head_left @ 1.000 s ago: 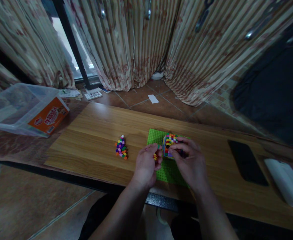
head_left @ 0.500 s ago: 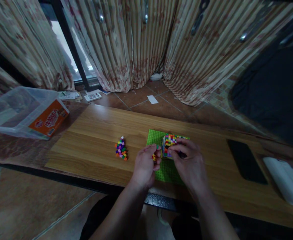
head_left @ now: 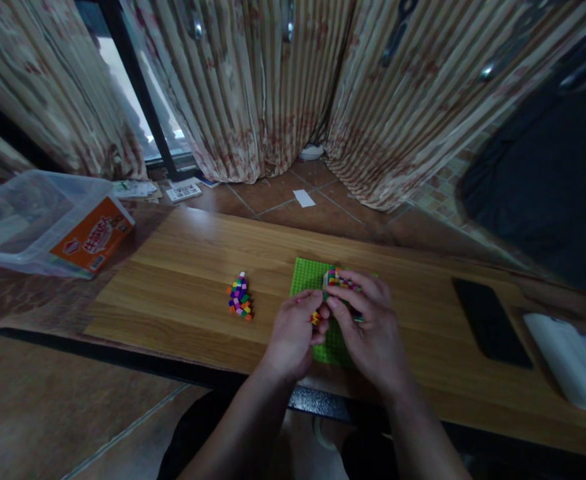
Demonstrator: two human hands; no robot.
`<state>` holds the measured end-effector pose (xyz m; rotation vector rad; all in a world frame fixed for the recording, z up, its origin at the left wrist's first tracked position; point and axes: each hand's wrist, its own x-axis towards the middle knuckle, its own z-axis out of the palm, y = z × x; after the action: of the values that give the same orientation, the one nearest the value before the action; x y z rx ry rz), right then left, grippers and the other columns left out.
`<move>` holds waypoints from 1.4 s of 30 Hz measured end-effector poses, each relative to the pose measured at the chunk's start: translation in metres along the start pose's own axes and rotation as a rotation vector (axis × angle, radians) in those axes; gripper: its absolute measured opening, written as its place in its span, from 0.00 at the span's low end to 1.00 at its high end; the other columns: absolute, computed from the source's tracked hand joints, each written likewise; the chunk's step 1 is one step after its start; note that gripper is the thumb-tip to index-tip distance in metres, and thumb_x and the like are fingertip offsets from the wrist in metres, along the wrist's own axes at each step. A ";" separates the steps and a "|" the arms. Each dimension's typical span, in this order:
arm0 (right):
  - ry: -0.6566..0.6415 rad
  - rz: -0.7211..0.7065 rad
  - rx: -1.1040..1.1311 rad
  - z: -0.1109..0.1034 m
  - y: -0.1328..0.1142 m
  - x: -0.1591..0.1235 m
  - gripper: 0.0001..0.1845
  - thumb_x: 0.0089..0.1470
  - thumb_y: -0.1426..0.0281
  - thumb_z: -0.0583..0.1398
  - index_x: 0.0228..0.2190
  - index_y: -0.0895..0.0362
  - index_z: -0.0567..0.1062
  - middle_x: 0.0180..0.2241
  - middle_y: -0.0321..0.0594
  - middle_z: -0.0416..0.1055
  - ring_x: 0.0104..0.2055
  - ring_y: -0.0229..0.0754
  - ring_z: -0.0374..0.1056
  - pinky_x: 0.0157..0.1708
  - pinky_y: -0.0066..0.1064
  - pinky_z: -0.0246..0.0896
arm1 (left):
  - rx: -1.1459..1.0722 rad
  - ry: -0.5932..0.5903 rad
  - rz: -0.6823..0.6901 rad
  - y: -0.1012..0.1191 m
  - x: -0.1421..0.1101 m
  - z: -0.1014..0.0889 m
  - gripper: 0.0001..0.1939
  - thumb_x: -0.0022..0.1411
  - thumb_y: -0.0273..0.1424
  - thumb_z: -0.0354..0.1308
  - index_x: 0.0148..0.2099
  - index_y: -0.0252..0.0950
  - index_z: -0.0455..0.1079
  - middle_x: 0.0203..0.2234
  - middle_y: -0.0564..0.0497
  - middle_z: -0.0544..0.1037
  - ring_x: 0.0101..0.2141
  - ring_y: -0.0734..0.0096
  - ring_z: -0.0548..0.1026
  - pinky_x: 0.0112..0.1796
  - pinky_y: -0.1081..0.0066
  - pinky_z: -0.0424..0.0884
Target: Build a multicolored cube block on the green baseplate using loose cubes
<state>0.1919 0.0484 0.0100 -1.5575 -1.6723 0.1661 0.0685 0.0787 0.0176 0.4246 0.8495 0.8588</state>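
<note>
Over the green studded baseplate (head_left: 303, 273) my two hands come together. My left hand (head_left: 293, 333) is closed around several small toy bricks (head_left: 315, 318), yellow and red ones showing between its fingers. My right hand (head_left: 367, 320) has its thumb and forefinger pinched close to the left fingertips, around a small green piece that both hands seem to touch. Behind and under the right fingers stands a multicoloured brick structure (head_left: 333, 277) on the baseplate, mostly covered by that hand. Left of the hands lies a loose pile of colourful bricks (head_left: 240, 297) on the wooden table (head_left: 183, 280).
A clear plastic bin (head_left: 37, 220) with an orange label stands at the left end. On the right lie a black phone-like slab (head_left: 493, 323) and a white object (head_left: 570, 363). Striped curtains (head_left: 273, 100) hang behind the table.
My right hand has moved left from the brick structure to my left hand's fingertips, its fingers now covering more of the structure. My left hand stays nearly in place.
</note>
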 end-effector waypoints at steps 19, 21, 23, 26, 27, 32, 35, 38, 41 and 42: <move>0.126 0.106 0.027 -0.006 0.018 0.001 0.07 0.56 0.63 0.61 0.33 0.49 0.80 0.49 0.40 0.72 0.55 0.51 0.64 0.56 0.52 0.56 | 0.110 0.126 0.036 0.000 0.002 0.000 0.09 0.54 0.32 0.58 0.36 0.32 0.73 0.17 0.58 0.64 0.15 0.83 0.58 0.17 0.78 0.43; 0.088 0.100 0.017 -0.005 0.019 0.001 0.07 0.56 0.64 0.61 0.33 0.48 0.80 0.50 0.40 0.71 0.55 0.51 0.63 0.56 0.53 0.56 | 0.132 0.145 0.040 -0.001 0.003 0.000 0.08 0.53 0.33 0.59 0.34 0.33 0.72 0.16 0.58 0.64 0.14 0.83 0.57 0.17 0.77 0.43; 0.050 0.085 0.002 -0.002 0.018 0.001 0.06 0.56 0.65 0.61 0.33 0.48 0.80 0.50 0.40 0.71 0.56 0.52 0.62 0.56 0.54 0.55 | 0.155 0.151 0.043 -0.001 0.003 0.001 0.08 0.53 0.34 0.60 0.30 0.33 0.70 0.16 0.58 0.63 0.14 0.83 0.57 0.17 0.77 0.43; 0.032 0.081 -0.036 0.001 0.016 0.001 0.06 0.55 0.68 0.61 0.32 0.48 0.80 0.50 0.40 0.70 0.56 0.52 0.60 0.56 0.53 0.56 | 0.187 0.141 0.045 -0.001 0.003 0.002 0.08 0.53 0.35 0.59 0.28 0.34 0.69 0.15 0.58 0.62 0.14 0.82 0.56 0.17 0.77 0.44; 0.031 0.088 -0.046 0.002 0.016 0.001 0.06 0.55 0.68 0.61 0.32 0.49 0.80 0.50 0.40 0.70 0.56 0.52 0.60 0.56 0.53 0.56 | 0.196 0.139 0.045 -0.001 0.003 0.002 0.08 0.54 0.35 0.59 0.28 0.34 0.70 0.15 0.59 0.62 0.14 0.82 0.56 0.18 0.76 0.44; 0.051 0.132 -0.027 0.004 0.017 0.001 0.06 0.53 0.69 0.61 0.30 0.49 0.80 0.48 0.40 0.71 0.54 0.51 0.62 0.55 0.53 0.58 | 0.281 0.122 0.083 -0.004 0.005 0.001 0.13 0.55 0.36 0.60 0.24 0.35 0.67 0.14 0.58 0.61 0.15 0.81 0.57 0.19 0.76 0.47; 0.079 0.150 0.002 0.007 0.017 0.000 0.06 0.52 0.69 0.61 0.30 0.49 0.80 0.48 0.40 0.72 0.53 0.51 0.64 0.54 0.53 0.59 | 0.326 0.110 0.137 -0.009 0.008 -0.001 0.15 0.55 0.37 0.61 0.22 0.36 0.65 0.14 0.58 0.61 0.16 0.81 0.56 0.20 0.75 0.48; 0.099 0.174 0.023 0.009 0.015 0.000 0.06 0.52 0.70 0.61 0.29 0.49 0.80 0.47 0.40 0.72 0.52 0.50 0.65 0.53 0.51 0.60 | 0.356 0.102 0.194 -0.016 0.011 -0.005 0.16 0.56 0.38 0.60 0.21 0.36 0.64 0.15 0.58 0.61 0.18 0.80 0.56 0.21 0.75 0.49; 0.124 0.202 0.042 0.010 0.012 0.001 0.07 0.51 0.70 0.62 0.27 0.49 0.81 0.46 0.40 0.73 0.51 0.50 0.65 0.52 0.50 0.61 | 0.368 0.101 0.224 -0.021 0.012 -0.007 0.16 0.56 0.38 0.61 0.21 0.36 0.64 0.15 0.57 0.61 0.19 0.79 0.57 0.22 0.76 0.50; 0.132 0.212 0.048 0.011 0.012 0.001 0.07 0.50 0.70 0.62 0.26 0.49 0.81 0.45 0.40 0.73 0.51 0.50 0.65 0.52 0.50 0.61 | 0.371 0.096 0.228 -0.021 0.013 -0.007 0.16 0.56 0.38 0.60 0.22 0.35 0.64 0.16 0.57 0.61 0.19 0.79 0.57 0.22 0.76 0.50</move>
<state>0.1943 0.0568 -0.0034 -1.6707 -1.3918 0.2074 0.0777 0.0760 -0.0064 0.8222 1.0682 0.9382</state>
